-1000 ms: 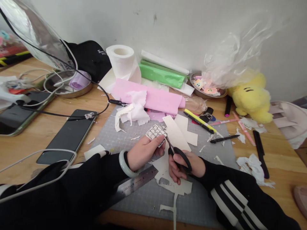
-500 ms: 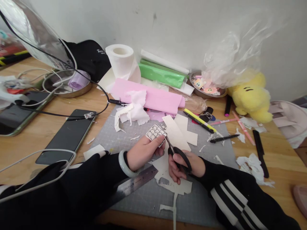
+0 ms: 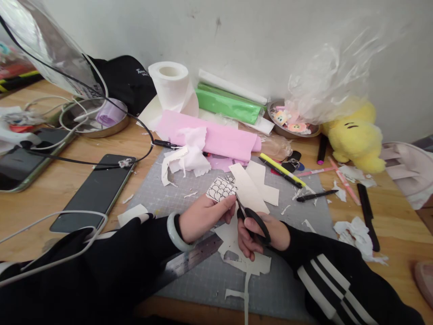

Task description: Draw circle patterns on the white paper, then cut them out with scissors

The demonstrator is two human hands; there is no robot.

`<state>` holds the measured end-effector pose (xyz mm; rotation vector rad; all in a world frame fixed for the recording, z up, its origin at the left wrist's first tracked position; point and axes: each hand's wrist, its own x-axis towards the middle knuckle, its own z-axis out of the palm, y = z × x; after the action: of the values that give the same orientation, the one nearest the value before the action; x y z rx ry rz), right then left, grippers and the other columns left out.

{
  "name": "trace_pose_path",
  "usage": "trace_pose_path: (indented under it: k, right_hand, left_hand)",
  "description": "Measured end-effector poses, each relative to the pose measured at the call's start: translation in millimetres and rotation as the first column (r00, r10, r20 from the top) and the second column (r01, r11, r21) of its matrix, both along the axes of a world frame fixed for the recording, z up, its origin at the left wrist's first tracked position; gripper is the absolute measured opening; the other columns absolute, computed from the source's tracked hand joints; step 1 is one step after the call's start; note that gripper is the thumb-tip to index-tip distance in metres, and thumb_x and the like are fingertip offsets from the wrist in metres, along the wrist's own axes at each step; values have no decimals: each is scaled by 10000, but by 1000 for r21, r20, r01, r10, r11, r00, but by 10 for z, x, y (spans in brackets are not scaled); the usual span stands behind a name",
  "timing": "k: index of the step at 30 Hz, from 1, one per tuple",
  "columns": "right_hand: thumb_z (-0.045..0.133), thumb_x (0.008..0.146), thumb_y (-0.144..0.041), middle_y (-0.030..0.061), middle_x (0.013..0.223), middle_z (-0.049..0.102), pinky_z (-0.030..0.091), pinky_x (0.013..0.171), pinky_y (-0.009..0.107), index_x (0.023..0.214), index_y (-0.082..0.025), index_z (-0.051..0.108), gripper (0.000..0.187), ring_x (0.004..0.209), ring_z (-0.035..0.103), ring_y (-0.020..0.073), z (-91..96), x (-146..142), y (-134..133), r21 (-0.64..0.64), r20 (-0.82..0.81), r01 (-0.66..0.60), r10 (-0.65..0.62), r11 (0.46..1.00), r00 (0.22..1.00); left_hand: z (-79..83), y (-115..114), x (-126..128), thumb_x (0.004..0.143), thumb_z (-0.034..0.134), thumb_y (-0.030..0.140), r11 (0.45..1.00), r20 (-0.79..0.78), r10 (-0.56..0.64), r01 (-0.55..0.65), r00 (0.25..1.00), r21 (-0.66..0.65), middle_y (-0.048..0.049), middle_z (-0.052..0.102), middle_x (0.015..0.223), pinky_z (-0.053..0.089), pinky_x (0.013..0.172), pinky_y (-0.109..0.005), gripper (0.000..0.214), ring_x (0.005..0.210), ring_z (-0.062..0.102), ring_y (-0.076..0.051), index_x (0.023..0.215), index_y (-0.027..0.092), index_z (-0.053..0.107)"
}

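Observation:
My left hand [image 3: 203, 214] pinches a small piece of paper with a black scale pattern [image 3: 219, 188] above the grey cutting mat [image 3: 209, 275]. My right hand [image 3: 260, 232] grips black-handled scissors [image 3: 252, 215], whose blades meet the right edge of the patterned paper. White paper offcuts [image 3: 237, 253] lie on the mat under both hands. A metal ruler [image 3: 191, 259] lies under my left wrist, which wears a pale bangle [image 3: 174, 232].
A dark phone [image 3: 96, 192] with a white cable lies at the left, a tablet [image 3: 23, 164] further left. A toilet roll [image 3: 171, 85], pink [image 3: 216, 137] and green [image 3: 226, 106] paper rolls, pens [image 3: 280, 171], a comb [image 3: 367, 214] and a yellow plush toy [image 3: 355, 137] crowd the back and right.
My left hand has turned the patterned paper slightly, and the scissors have shifted a little along its edge. Nothing else has moved.

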<state>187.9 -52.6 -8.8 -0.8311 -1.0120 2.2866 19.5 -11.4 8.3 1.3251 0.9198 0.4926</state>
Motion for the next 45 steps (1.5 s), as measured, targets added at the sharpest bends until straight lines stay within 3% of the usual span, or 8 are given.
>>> trace_pose_path:
  k: [45]
  right_hand:
    - [569,721,-607,-61,367,424,394,367,182,608,-151,439,487,427,511,97,28,5,-7,0,38,-12,12,1000,999]
  left_hand:
    - [40,1,23,840,399,445,1000,-56,17,-18,998,-6,14,490,481,387,533,-225,439,475,429,-101,522,166,518]
